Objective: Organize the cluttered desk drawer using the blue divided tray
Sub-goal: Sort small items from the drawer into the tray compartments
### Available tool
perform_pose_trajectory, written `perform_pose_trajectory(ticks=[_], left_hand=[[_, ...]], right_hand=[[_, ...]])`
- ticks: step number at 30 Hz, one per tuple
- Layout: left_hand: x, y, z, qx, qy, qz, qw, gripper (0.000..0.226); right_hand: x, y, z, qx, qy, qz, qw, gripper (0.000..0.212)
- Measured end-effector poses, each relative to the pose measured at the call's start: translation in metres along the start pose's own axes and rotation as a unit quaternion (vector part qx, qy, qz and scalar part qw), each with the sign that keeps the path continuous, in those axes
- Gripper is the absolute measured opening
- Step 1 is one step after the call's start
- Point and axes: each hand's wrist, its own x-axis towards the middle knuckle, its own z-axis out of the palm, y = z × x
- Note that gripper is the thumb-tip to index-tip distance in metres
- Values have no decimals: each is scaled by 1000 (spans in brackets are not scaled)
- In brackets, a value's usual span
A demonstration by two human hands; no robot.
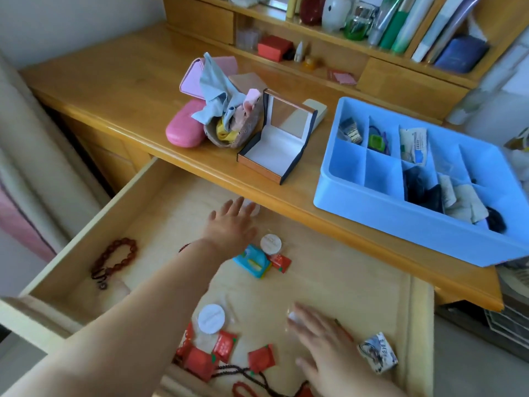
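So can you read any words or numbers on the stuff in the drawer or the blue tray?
None can be read as text.
Round white lid: faint embossed marks, too blurred.
Second round white lid: faint print, too small.
Blue and green packet: yellow label, unreadable.
Red foil sachets: marks blurred.
White printed packet: dark print, illegible.
White packet in the blue divided tray: blue print, too small.

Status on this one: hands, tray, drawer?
Left hand open, reaching deep into drawer. Right hand open, flat near front. Blue tray on desk, partly filled. Red packets loose in drawer.
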Motion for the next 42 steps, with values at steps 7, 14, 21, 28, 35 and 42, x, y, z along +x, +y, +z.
perform_pose_trajectory(ticks=[7, 14, 21, 28, 35, 42], left_hand=[[28, 21, 15, 114, -70, 82, 988, 63], [-80, 20, 52, 135, -140, 228, 954, 72], [-92, 9, 11, -18, 42, 94, 995, 50], [-56, -3, 5, 52, -76, -18, 996, 48], [-63, 11, -5, -120, 3, -122, 985, 14], [-92, 73, 23, -118, -152, -31, 981, 38]], right_hand=[[-5, 3, -3, -45, 13, -41, 998, 73], [-6, 2, 7, 94, 147, 30, 984, 57], [-3, -3, 1, 37, 102, 155, 982, 74], [-17, 16, -8, 167, 43, 148, 974, 28], [-32, 36, -19, 495, 133, 271, 815, 16], [-38, 35, -11, 606, 97, 281, 738, 39]])
